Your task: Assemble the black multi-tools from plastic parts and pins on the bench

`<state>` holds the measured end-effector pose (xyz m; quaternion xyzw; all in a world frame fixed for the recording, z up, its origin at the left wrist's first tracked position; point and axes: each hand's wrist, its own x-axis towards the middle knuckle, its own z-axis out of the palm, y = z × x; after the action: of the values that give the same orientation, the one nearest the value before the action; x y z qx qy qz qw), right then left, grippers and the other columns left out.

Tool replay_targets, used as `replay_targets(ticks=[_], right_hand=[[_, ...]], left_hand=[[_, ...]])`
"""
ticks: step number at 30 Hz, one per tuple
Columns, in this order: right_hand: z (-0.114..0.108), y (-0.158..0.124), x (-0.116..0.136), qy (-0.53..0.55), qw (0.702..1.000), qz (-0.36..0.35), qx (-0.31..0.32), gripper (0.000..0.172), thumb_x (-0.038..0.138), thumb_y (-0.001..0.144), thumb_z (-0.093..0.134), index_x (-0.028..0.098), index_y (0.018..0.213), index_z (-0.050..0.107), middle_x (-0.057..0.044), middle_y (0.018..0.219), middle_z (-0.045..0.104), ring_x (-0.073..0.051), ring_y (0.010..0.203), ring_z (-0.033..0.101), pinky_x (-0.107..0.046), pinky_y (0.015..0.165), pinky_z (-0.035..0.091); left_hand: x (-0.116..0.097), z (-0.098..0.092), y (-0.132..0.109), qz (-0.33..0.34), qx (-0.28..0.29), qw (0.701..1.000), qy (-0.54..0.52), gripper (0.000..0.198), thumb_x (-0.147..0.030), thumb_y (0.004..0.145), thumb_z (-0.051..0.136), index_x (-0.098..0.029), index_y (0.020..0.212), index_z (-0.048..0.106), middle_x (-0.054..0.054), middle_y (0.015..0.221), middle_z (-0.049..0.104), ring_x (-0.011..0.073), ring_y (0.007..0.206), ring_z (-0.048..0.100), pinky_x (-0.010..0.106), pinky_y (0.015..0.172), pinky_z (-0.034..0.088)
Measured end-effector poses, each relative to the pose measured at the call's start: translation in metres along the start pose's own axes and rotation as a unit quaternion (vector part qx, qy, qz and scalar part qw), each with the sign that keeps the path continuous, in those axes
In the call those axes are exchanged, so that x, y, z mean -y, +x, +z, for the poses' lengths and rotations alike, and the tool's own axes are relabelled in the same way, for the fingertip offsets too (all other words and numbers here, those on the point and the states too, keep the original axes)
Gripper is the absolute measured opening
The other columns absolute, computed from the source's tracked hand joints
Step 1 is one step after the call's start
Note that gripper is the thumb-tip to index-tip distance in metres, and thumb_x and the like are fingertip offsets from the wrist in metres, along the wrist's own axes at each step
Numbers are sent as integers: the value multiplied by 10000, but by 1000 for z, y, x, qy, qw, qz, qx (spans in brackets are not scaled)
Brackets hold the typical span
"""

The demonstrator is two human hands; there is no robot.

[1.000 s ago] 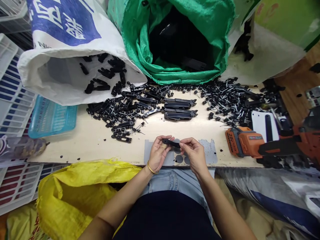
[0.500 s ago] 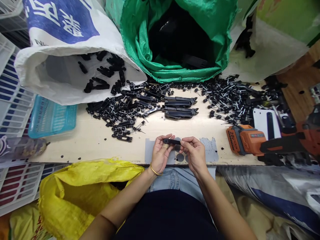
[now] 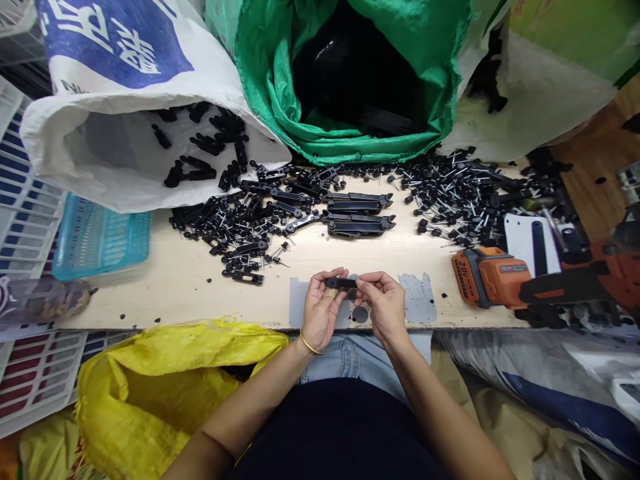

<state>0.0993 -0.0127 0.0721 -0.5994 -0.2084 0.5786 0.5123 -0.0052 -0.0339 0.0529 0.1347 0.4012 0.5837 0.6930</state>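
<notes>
Between both hands, above the table's front edge, is a slim black plastic bracket piece (image 3: 343,283) with a rounded left end. My left hand (image 3: 320,308) grips that rounded end between thumb and fingers. At the other end my right hand (image 3: 386,301) pinches the piece, its fingertips covering the tip. Under the hands lies a grey patch (image 3: 299,303) with dark round spots on the tabletop. Beyond them, two pairs of longer black assembled parts (image 3: 360,223) lie side by side. A heap of black pieces and metal pins (image 3: 240,227) spreads to their left.
A second heap of black-headed pins (image 3: 455,193) lies on the right, behind an orange battery (image 3: 493,277) on a power tool. A white sack (image 3: 75,147) and a green sack (image 3: 270,120) open toward me at the back. A blue basket (image 3: 100,237) stands left; a yellow sack (image 3: 115,400) hangs below.
My right hand has shifted slightly left along the black piece, its fingers closing further over the tip. The left hand keeps its grip. The view has shifted a little.
</notes>
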Motion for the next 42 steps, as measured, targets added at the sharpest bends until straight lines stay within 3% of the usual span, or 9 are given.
replay_targets(ticks=[19,25,29,33,37,42], right_hand=[[5,2,1,-32,999,-20,3,137,221,621,672,163,702,578,54,497,549,-69,399,500,-199,408,454],[6,3,-1,-40,999,-30,15,146,238,630,670,164,713,575,47,511,558,-78,417,510,-210,420,472],[5,3,-4,-65,996,-45,27,161,267,648,676,162,715,573,38,546,559,-78,446,508,-207,423,466],[3,3,-9,-123,989,-73,45,161,309,708,645,177,753,564,30,577,554,-91,475,512,-218,437,451],[5,-1,-10,-224,963,-145,32,103,289,764,582,191,776,553,0,669,584,-107,554,534,-240,517,458],[-11,1,1,-445,857,-261,-12,83,252,775,536,187,820,561,-77,928,564,-119,585,513,-284,544,424]], left_hand=[[-3,5,1,12,-13,1000,26,250,-218,777,633,-245,976,484,37,1238,547,204,1250,452,332,985,414],[-7,5,3,24,13,1000,16,258,-233,775,599,-222,1022,528,64,1218,560,226,1233,464,356,990,414],[-6,7,9,41,-23,997,55,191,-279,798,632,-203,946,537,55,1104,608,191,1112,554,328,929,450],[-5,7,14,48,-39,995,81,255,-299,762,690,-198,915,512,58,1078,622,181,1055,590,324,894,472],[-3,6,14,60,-35,994,84,270,-309,755,698,-201,905,502,56,1077,628,176,1032,605,321,886,481],[-2,0,18,94,-35,990,103,232,-314,780,673,-207,900,506,53,1070,632,171,1012,612,314,871,483]])
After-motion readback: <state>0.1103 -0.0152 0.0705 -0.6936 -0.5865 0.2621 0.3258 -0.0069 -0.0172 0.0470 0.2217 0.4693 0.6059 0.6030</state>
